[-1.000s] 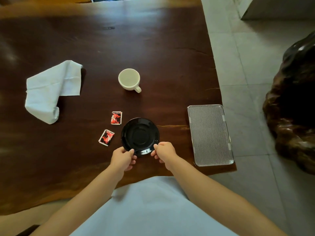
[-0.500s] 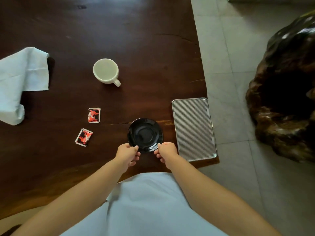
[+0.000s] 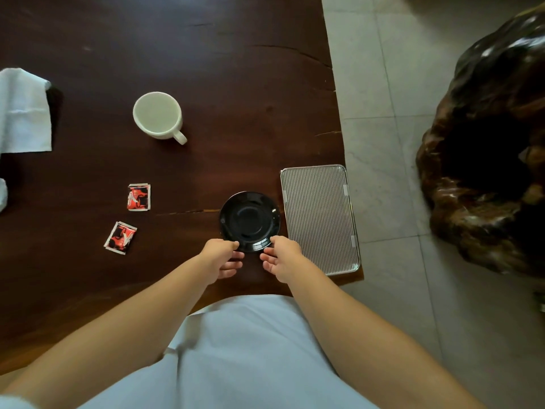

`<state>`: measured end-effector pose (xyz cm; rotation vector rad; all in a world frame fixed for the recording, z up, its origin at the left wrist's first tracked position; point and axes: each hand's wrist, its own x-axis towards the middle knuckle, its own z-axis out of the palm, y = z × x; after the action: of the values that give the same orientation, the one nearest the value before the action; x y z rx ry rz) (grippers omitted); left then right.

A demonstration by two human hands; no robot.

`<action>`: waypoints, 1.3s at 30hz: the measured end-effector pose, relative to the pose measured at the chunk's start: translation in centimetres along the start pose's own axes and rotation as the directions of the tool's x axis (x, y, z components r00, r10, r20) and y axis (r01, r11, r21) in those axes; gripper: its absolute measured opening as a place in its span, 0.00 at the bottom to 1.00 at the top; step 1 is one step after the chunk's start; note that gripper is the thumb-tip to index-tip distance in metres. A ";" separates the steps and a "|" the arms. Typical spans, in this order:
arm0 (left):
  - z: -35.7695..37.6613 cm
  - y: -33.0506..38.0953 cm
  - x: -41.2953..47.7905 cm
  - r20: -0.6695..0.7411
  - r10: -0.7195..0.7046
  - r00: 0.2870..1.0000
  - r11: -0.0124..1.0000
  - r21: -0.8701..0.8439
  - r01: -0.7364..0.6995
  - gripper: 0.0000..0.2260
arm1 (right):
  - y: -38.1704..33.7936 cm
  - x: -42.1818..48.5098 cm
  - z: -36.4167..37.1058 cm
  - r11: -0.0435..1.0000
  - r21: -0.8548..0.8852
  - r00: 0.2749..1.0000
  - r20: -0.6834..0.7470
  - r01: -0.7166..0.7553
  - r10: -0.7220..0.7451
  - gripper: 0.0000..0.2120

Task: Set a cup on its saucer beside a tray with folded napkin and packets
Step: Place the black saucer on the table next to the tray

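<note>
Head view, the only one I have. A black saucer [image 3: 250, 221] lies flat on the dark wooden table [image 3: 206, 84], just beside the left edge of a ribbed metal tray [image 3: 320, 218] that sits at the table's right-hand corner. The left hand [image 3: 221, 258] has its thumb on the saucer's near rim, fingers curled under and loosely parted. The right hand [image 3: 281, 256] meets the same near rim on the other side, thumb at the edge, fingers half open below; I cannot tell whether either hand truly grips the rim or merely touches it. The white cup [image 3: 157, 116] stands upright and well apart, farther back on the table, its handle pointing toward the near right. Two red packets [image 3: 139, 197] [image 3: 120, 237] lie to the left of the saucer, apart from each other. A white napkin [image 3: 23, 113] lies rumpled at the far left edge, partly out of frame. The tray carries nothing.
</note>
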<state>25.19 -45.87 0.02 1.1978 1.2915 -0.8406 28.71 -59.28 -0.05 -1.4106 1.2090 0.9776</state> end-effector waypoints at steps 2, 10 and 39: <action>0.2 -0.2 0.0 0.029 -0.033 0.999 0.999 -0.007 0.033 0.14 | 0.0 0.1 -0.2 1.000 -0.009 0.999 0.029 -0.022 0.022 0.13; -0.2 -0.2 -0.6 0.073 -0.031 0.997 0.994 0.106 0.023 0.16 | -0.2 0.4 -0.8 0.999 -0.054 0.999 0.053 -0.004 0.006 0.14; -7.5 -10.3 -2.8 -0.346 0.408 0.845 0.872 0.423 -0.247 0.04 | 5.4 -2.9 4.4 0.277 -0.804 0.772 0.314 0.526 -0.552 0.02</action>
<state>13.01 -41.42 1.79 1.9312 1.2390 -0.5862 22.96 -54.48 1.01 -2.4313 0.0226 1.0841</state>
